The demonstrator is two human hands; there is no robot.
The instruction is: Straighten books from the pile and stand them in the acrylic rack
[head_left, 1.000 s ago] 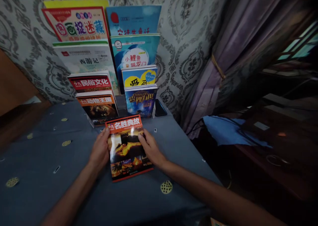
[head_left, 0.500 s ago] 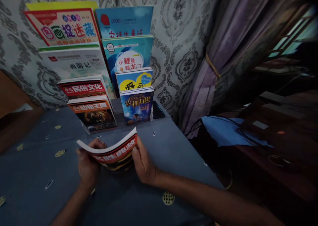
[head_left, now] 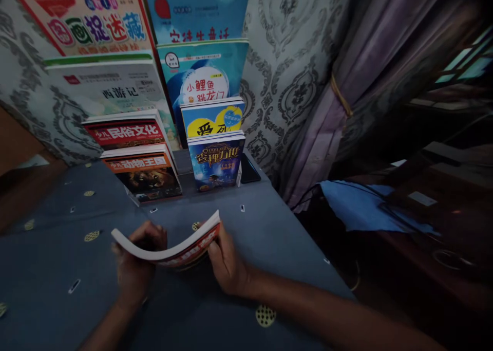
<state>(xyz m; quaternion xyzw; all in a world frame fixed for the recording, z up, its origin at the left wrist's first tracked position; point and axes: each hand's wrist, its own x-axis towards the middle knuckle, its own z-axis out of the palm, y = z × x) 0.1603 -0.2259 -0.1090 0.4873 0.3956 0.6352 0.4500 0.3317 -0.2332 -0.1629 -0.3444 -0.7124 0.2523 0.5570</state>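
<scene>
Between my two hands a paperback book is bent into a curve, its white page edges facing up and its red and dark cover partly in view. My left hand grips its left end, fingers curled behind it. On the right end my right hand is closed, thumb against the cover. Beyond the book, a lion-covered book and a dark blue book stand at the front of two upright stacks. Lower parts of the held book's cover are hidden by its tilt.
Taller books, among them a teal book and a grey-white book, stand behind against the patterned wall. A dark phone lies right of the stacks on the blue-grey tablecloth. A tied purple curtain hangs at the right.
The book is bent more deeply and tilted so less of its cover shows. Both hands keep hold of it and sit slightly lower in view. The view of the stacks has come closer.
</scene>
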